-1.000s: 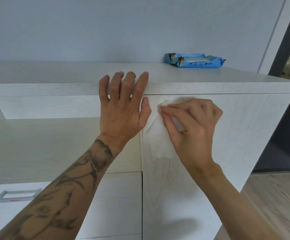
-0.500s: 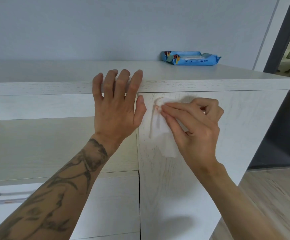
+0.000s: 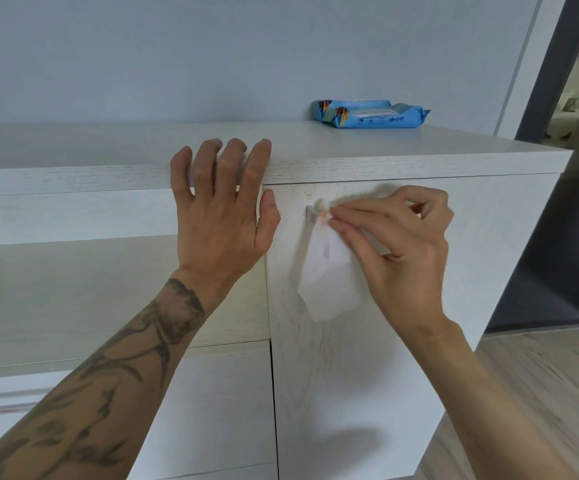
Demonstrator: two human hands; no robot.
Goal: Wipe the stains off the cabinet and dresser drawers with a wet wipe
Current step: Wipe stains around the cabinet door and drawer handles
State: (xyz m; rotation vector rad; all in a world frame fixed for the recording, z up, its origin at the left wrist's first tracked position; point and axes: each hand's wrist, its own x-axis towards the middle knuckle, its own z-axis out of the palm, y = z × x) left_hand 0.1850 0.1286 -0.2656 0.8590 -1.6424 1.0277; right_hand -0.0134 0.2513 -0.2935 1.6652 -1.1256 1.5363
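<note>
A white wet wipe (image 3: 328,271) hangs against the front of the pale wood cabinet door (image 3: 350,375), just below the cabinet's top edge. My right hand (image 3: 399,251) pinches the wipe's upper corner with its fingertips and presses it on the door near a small grey handle end (image 3: 310,212). A faint orange stain (image 3: 309,194) shows on the door just above that spot, and the pinched corner looks orange-tinted. My left hand (image 3: 222,216) lies flat with fingers spread over the cabinet's top edge, left of the door, holding nothing.
A blue pack of wet wipes (image 3: 371,114) lies on the cabinet top (image 3: 385,147) near the wall. A lower dresser (image 3: 73,289) with a drawer handle (image 3: 1,403) stands at the left. A dark doorway (image 3: 565,168) and wood floor (image 3: 540,368) are at the right.
My right hand has slid the wipe slightly up and left on the door, pinching it into a tighter corner. The left hand has stayed on the cabinet edge.
</note>
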